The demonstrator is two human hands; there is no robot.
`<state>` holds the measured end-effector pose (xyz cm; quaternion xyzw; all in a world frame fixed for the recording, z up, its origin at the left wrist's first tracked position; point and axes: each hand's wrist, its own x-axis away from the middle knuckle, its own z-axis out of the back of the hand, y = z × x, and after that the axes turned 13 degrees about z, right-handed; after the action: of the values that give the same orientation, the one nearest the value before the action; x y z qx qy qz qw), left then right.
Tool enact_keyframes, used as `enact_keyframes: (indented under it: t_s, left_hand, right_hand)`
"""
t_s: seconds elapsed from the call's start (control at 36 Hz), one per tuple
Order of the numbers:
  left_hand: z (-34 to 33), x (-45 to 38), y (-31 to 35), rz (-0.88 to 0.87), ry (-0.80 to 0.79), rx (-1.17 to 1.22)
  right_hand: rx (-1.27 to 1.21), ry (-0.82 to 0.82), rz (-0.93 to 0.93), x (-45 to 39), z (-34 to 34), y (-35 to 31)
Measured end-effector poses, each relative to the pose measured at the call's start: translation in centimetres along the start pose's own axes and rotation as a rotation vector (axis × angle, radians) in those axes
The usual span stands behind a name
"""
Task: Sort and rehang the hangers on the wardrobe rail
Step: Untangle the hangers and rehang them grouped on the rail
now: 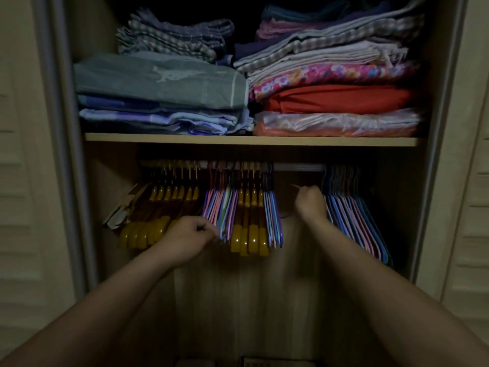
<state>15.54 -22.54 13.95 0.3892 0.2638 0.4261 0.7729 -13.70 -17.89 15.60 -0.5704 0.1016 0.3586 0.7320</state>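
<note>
Left hand (pixel 189 234) pinches thin pastel plastic hangers (pixel 219 207) mid-frame, likely to separate them from amber wooden hangers (pixel 250 218); right hand (pixel 309 202), fist curled, contents unclear.

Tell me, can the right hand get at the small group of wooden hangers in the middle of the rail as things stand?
Probably yes. The right hand is in the bare gap of the rail; only a few thin hangers separate it from the wooden hangers.

- wooden hangers (pixel 246 229): glossy amber-yellow
- thin hangers (pixel 354 221): pink, blue, purple
- folded cloth (pixel 336 98), right of shelf (pixel 251 141): plain red-orange
- floral cloth (pixel 317 76): pink, flowered
- top-left cloth (pixel 172 35): grey checked
- shelf: pale beige
</note>
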Motion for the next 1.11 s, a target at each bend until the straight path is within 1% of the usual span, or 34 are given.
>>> enact_keyframes:
  t_s: [0.06, 0.11, 0.17, 0.22, 0.31, 0.39, 0.47, 0.53, 0.61, 0.64, 0.72, 0.75, 0.78, 0.83, 0.89, 0.94, 1.03, 1.11]
  left_hand:
    - [-0.3, 0.4, 0.1, 0.011, -0.020, 0.040]
    - [-1.0, 0.9, -0.3, 0.006, -0.063, 0.085]
    - [-2.3, 1.7, -1.7, 0.006, -0.122, 0.119]
    - [-4.2, 2.3, -3.9, 0.047, -0.188, 0.173]
    - [-7.6, 2.8, -8.0, 0.162, -0.308, 0.216]
    - [-11.9, 3.9, -13.1, 0.359, -0.381, 0.238]
    - [-16.2, 5.5, -17.5, 0.504, -0.407, 0.191]
    - [-18.7, 7.1, -19.8, 0.621, -0.381, 0.263]
    - [-20.8, 8.8, -22.2, 0.660, -0.339, 0.272]
    - [-21.0, 9.2, -23.1, 0.647, -0.301, 0.194]
    - [-19.6, 10.0, -25.8, 0.529, -0.113, -0.244]
    - [-18.5, 10.3, -26.8, 0.472, -0.090, -0.334]
    - [-17.3, 10.5, -27.5, 0.428, -0.109, -0.356]
    - [-14.5, 11.3, -28.9, 0.393, -0.211, -0.275]
    - [-11.9, 12.4, -29.3, 0.445, -0.346, -0.153]
    - [-9.3, 13.3, -29.2, 0.546, -0.425, 0.098]
    - [-5.8, 14.4, -29.1, 0.678, -0.486, 0.519]
    - [-4.0, 15.4, -28.6, 0.672, -0.525, 0.866]
  right_hand:
    - [0.014, -0.070, -0.048, -0.8, 0.2, -0.1]
    - [0.048, -0.121, -0.046, -0.3, 0.3, 0.5]
    - [0.054, -0.106, -0.058, 1.5, 0.5, 2.1]
    - [0.039, -0.094, -0.088, 4.3, 0.3, 4.3]
    - [0.003, -0.118, -0.121, 10.0, 0.2, 7.7]
    - [-0.033, -0.160, -0.197, 17.1, 0.3, 11.8]
    - [-0.066, -0.230, -0.313, 23.2, 0.6, 14.9]
    - [-0.084, -0.308, -0.352, 26.4, 1.2, 16.3]
    - [-0.222, -0.412, -0.424, 28.7, 2.5, 16.8]
    - [-0.317, -0.428, -0.465, 29.0, 3.1, 16.7]
    - [-0.507, -0.449, -0.524, 28.6, 5.3, 16.3]
    - [-0.551, -0.463, -0.520, 28.3, 6.1, 16.5]
    - [-0.592, -0.478, -0.518, 27.9, 6.8, 16.6]
    - [-0.678, -0.485, -0.534, 27.1, 7.9, 17.0]
    - [-0.749, -0.461, -0.572, 26.5, 8.7, 17.5]
    - [-0.789, -0.398, -0.642, 25.8, 8.9, 18.2]
    - [-0.833, -0.273, -0.793, 25.2, 8.4, 19.9]
    - [-0.896, -0.263, -0.896, 25.8, 6.8, 21.3]
